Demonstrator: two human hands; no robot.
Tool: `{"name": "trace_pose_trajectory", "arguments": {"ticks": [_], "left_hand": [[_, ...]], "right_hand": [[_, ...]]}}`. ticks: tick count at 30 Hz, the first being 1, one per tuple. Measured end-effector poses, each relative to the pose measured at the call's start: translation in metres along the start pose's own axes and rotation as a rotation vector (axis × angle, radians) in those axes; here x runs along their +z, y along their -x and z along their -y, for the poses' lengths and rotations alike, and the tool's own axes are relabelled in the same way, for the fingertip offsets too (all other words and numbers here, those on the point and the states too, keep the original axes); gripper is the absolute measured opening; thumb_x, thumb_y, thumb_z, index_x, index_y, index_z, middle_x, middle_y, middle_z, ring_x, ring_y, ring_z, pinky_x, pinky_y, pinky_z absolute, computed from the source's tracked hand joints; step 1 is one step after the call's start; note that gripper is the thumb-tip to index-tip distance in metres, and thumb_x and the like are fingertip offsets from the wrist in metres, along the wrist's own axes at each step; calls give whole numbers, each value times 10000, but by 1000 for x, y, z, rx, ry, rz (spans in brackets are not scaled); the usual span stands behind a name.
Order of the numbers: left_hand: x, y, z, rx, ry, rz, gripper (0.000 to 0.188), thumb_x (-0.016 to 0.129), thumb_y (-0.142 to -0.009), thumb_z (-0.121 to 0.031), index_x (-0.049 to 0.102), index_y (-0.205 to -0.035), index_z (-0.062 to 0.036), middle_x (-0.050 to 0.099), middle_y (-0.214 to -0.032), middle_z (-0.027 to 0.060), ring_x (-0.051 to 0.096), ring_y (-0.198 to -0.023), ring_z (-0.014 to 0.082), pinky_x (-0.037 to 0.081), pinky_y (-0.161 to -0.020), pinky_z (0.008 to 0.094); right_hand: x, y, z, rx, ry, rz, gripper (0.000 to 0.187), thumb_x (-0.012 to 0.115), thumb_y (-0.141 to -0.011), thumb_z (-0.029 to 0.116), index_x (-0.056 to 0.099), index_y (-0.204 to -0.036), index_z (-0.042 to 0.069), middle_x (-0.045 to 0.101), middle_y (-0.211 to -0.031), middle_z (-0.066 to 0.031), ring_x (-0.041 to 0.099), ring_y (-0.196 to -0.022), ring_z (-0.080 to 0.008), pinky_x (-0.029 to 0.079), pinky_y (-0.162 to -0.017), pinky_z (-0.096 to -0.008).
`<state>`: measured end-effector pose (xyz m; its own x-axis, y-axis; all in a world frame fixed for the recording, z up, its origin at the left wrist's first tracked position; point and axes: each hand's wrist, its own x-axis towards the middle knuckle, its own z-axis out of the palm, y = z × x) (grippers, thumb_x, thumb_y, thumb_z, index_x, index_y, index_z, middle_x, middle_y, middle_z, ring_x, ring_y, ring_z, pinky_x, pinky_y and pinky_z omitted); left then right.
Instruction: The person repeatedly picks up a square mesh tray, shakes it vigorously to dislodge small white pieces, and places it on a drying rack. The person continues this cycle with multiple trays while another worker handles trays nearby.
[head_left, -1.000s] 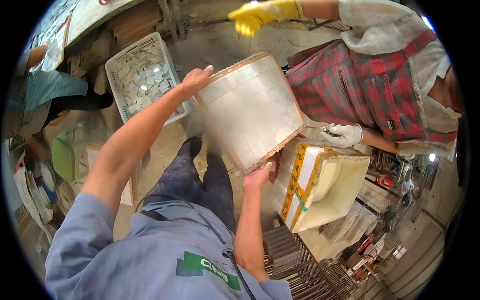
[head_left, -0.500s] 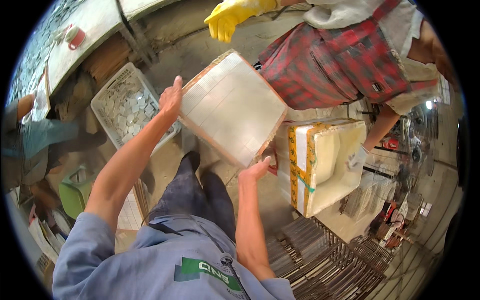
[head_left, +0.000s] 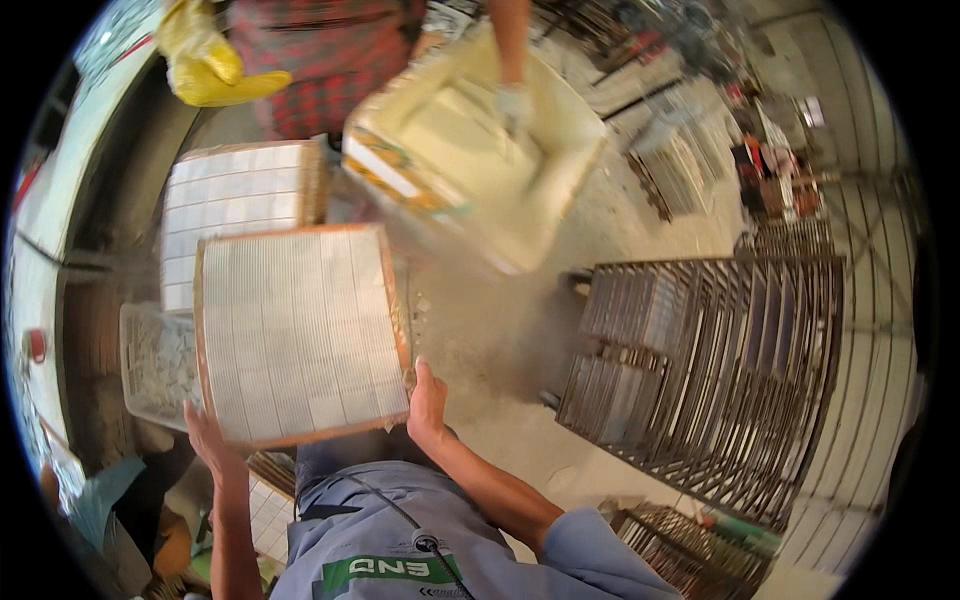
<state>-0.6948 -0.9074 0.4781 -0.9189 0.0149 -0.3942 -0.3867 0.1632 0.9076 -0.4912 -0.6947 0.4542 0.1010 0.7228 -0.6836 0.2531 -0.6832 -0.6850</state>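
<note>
Level in front of my body is a square tray (head_left: 391, 300) with an orange-brown edge, its face covered by rows of white, finely ribbed tiles. My left hand (head_left: 208, 440) grips its near left corner, and my right hand (head_left: 428, 405) is closed on the near right corner. The fingers under the tray are hidden. Just beyond it, partly covered, lies a stack of similar white tile trays (head_left: 232, 205). A co-worker's gloved hand (head_left: 515, 105) reaches into a tilted, blurred white foam box (head_left: 570, 130) with yellow tape on its side.
A white plastic basket (head_left: 127, 350) of loose tile pieces stands left of the tray. The co-worker's yellow glove (head_left: 205, 65) and checked apron (head_left: 320, 70) are at the far side. A metal rack (head_left: 720, 370) with many slats stands to the right.
I have turned right, so the view has swung and the rack is fully seen. The tray has come closer to my body and leveled. The foam box has tilted more upward.
</note>
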Motion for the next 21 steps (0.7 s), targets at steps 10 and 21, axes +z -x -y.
{"name": "trace_pose_trajectory", "arguments": {"ticks": [10, 21], "left_hand": [[98, 146, 94, -259, -242, 394, 502, 399, -902, -383, 415, -1231, -5, 508, -1104, 65, 477, -984, 169, 373, -867, 304], [402, 270, 62, 209, -1041, 827, 619, 313, -852, -492, 587, -918, 60, 555, -908, 294, 511, -900, 431, 361, -812, 450]], "right_hand": [[-236, -18, -53, 111, -148, -448, 441, 482, -823, 372, 511, -621, -20, 482, -573, -65, 419, -507, -147, 353, -486, -336], [-354, -81, -76, 122, -893, -805, 395, 410, -864, 350, 531, -896, -25, 581, -830, -89, 565, -739, -185, 454, -668, -327]]}}
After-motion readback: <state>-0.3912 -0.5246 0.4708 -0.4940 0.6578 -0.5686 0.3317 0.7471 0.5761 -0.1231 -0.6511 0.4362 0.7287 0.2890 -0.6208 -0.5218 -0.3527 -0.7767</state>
